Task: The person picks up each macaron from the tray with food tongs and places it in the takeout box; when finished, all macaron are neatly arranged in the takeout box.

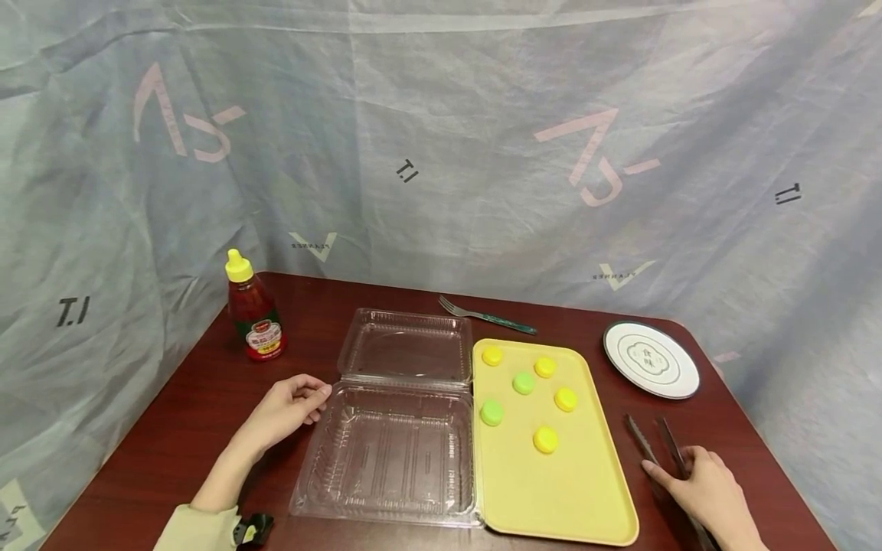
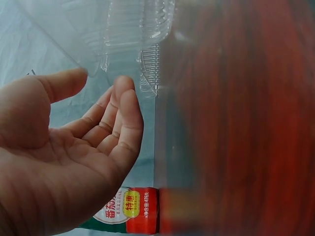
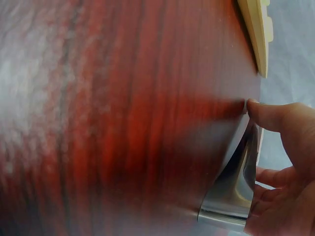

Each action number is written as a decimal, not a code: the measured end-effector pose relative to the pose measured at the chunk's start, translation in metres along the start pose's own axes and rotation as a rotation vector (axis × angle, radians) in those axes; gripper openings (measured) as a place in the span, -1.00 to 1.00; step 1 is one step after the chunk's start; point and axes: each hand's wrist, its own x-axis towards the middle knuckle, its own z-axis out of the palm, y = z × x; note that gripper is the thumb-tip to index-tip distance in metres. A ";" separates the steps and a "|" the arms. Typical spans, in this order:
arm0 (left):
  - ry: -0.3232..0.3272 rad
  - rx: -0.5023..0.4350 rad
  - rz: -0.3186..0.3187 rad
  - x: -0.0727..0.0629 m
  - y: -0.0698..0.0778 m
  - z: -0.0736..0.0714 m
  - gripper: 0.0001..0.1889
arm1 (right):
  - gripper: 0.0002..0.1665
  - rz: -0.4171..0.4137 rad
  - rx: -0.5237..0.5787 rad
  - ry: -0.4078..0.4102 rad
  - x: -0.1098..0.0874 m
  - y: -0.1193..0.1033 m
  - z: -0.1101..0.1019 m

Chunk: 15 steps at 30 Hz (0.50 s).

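Observation:
My left hand (image 1: pixel 285 409) is beside the left edge of a clear plastic clamshell container (image 1: pixel 313 478), which lies with its lid folded back. In the left wrist view the thumb tip is right at the container's rim (image 2: pixel 93 73); the fingers are loosely bent and apart from the thumb. At the right, my right hand (image 1: pixel 713 493) holds metal tongs (image 1: pixel 641 440) low over the table, thumb on one arm and fingers along the other. The tongs' tips are spread, with nothing between them. The right wrist view shows the shiny rear end of the tongs (image 3: pixel 231 191).
Between the hands lies a yellow tray (image 1: pixel 558 497) with several yellow rounds (image 1: pixel 545 439) and two green ones (image 1: pixel 491 412), like macarons. A ketchup bottle (image 1: pixel 256 317) stands back left. A fork (image 1: pixel 485 315) lies behind the tray, a white plate (image 1: pixel 651 360) back right.

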 end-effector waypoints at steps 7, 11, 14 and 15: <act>-0.020 -0.028 0.000 0.001 -0.001 0.001 -0.72 | 0.18 0.043 0.004 -0.040 0.003 0.004 0.002; -0.043 -0.053 0.022 0.001 -0.002 0.001 -0.73 | 0.15 0.046 0.002 -0.040 0.004 0.003 0.002; -0.045 -0.054 0.044 0.000 -0.002 0.000 -0.76 | 0.11 0.048 0.015 -0.042 0.005 0.000 0.003; -0.041 -0.051 0.050 0.000 -0.002 0.000 -0.77 | 0.10 0.047 0.020 -0.043 0.005 -0.001 0.003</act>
